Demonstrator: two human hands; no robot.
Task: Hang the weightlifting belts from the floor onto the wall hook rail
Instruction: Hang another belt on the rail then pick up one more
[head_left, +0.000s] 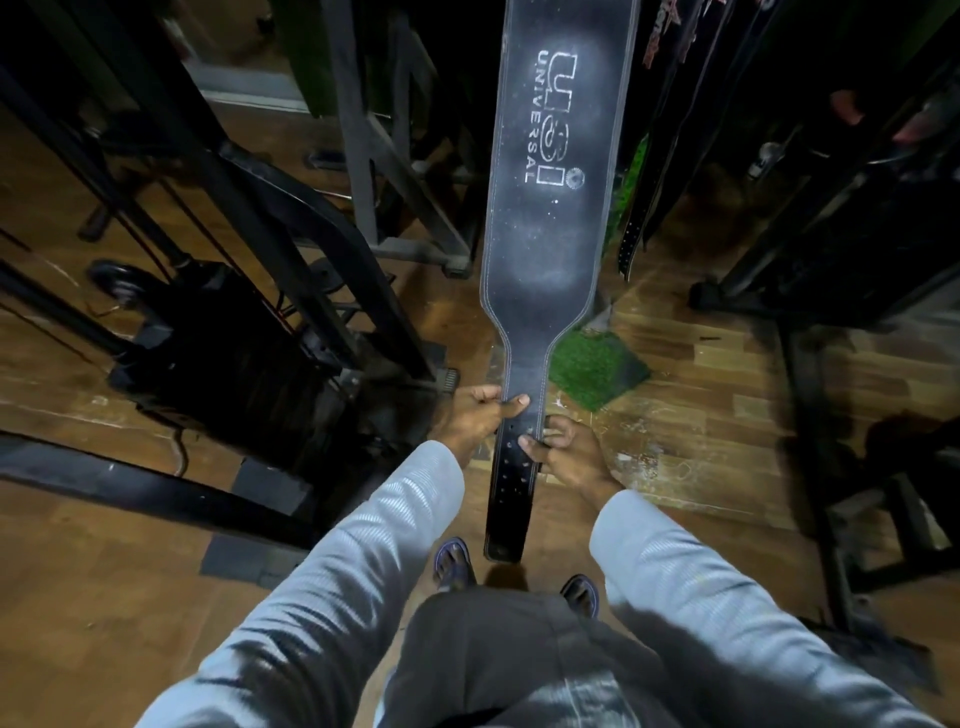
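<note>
Wood-plank floor (675, 415) and dark gym frames surround a hanging belt (550, 208): stiff black leather, stitched edges, wide middle narrowing to a holed strap. Its top runs out of view. Left hand (475, 421) and right hand (569, 452) pinch the strap from either side, fingers curled on it. Tugging down could unhook it, if it is hooked at all. Other belts (636, 244) hang just right.
</note>
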